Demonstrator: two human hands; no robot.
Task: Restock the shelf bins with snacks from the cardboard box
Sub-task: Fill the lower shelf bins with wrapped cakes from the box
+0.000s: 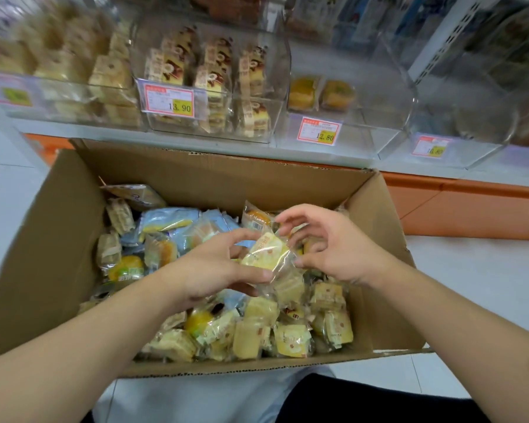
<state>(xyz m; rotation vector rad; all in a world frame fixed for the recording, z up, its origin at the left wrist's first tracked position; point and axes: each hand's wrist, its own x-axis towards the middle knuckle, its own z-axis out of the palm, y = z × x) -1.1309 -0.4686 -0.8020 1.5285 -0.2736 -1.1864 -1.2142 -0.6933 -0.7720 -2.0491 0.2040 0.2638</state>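
Open cardboard box (74, 227) on the floor, heaped w/ wrapped snacks – pale yellow cakes, blue-and-white packs, a few round orange-yellow ones. Both hands are over the middle of the box.

Left hand (214, 270) grips a clear-wrapped yellow snack packet (264, 253) – thumb along its near edge, fingers curled over the top; underside of the packet is hidden by the hand. Right hand (333, 248) sits just right of that packet, fingers curled and spread, tips at the crinkled wrapper edge; can't tell if it's really pinching the film or only touching it, since clear plastic and glare blur the contact.

Beyond the box's far wall: a row of clear shelf bins. The bin w/ the 13.90 tag (169, 102) holds stacked brown-and-cream packs. Right of it, the bin w/ the 12.80 tag (319, 131) has only two orange-yellow cakes (321, 94) at the back. Bin to the far left of the box is motion-blurred, its label unreadable. Far-right bin's tag is partly legible only, contents smeared. Upper shelf is cut off by the frame's top edge. Packs deep in the box are buried under others.
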